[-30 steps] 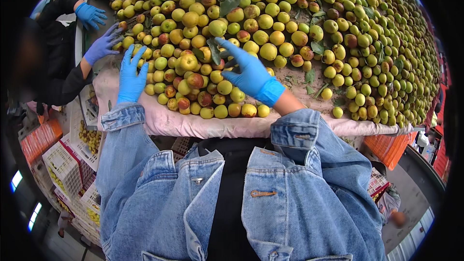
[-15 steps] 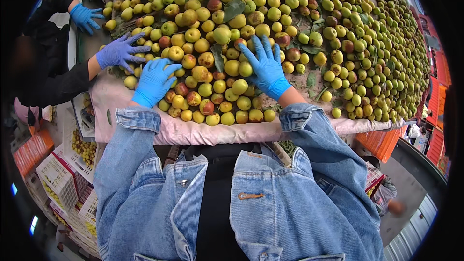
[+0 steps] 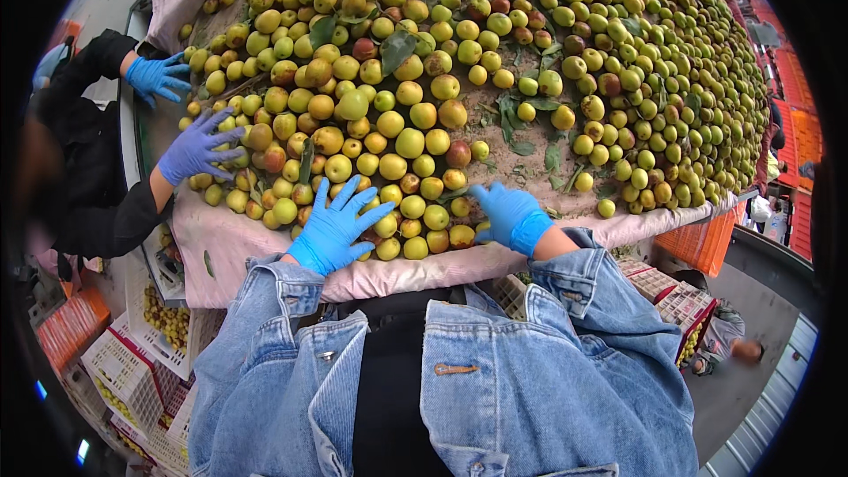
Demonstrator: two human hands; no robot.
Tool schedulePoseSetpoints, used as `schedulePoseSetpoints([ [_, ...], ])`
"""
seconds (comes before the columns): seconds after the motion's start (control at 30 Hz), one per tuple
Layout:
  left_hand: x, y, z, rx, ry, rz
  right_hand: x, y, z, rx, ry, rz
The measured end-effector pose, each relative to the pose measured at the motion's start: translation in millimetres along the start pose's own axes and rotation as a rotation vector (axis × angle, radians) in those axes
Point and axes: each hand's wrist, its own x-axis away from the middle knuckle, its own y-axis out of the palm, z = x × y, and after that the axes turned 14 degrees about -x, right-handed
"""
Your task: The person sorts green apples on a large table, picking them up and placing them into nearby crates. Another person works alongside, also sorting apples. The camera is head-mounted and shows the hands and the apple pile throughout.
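Small round yellow-green fruit point(image 3: 409, 143), some with red-brown patches, lies spread with loose leaves point(image 3: 397, 51) on a pink cloth-covered table point(image 3: 221, 256). My left hand point(image 3: 336, 225), in a blue glove, rests open on the near part of the pile, fingers spread over the fruit and holding none. My right hand point(image 3: 511, 216), also blue-gloved, is at the near right of this cluster, beside a patch of cloth scattered with leaves; its fingers are bent and apart, with nothing seen in them.
A co-worker's gloved hands, one purple point(image 3: 201, 148) and one blue point(image 3: 157, 78), reach over the table's left side. White crates point(image 3: 124, 371) and an orange crate point(image 3: 72, 327) stand low at left. Orange crates point(image 3: 693, 238) and another person point(image 3: 724, 344) are at right.
Both my hands have moved toward the table's near edge, the left one also rightward, the right one drawn back from the middle of the pile. The co-worker's purple-gloved hand has shifted slightly lower.
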Motion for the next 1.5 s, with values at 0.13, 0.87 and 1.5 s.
schedulePoseSetpoints([
  [0.13, -1.1, -5.2, -19.8, 0.007, 0.018, -0.076, -18.9, 46.2, -1.7, -0.123, -0.129, 0.028],
  [0.87, -58.0, -14.2, -28.8, 0.146, -0.098, 0.248, -74.7, 5.8, 21.0, -0.443, -0.151, 0.44],
  [1.5, -76.4, -40.4, -81.7, -0.103, -0.254, 0.398, -140.9, -60.4, -25.2, -0.701, -0.211, 0.572],
])
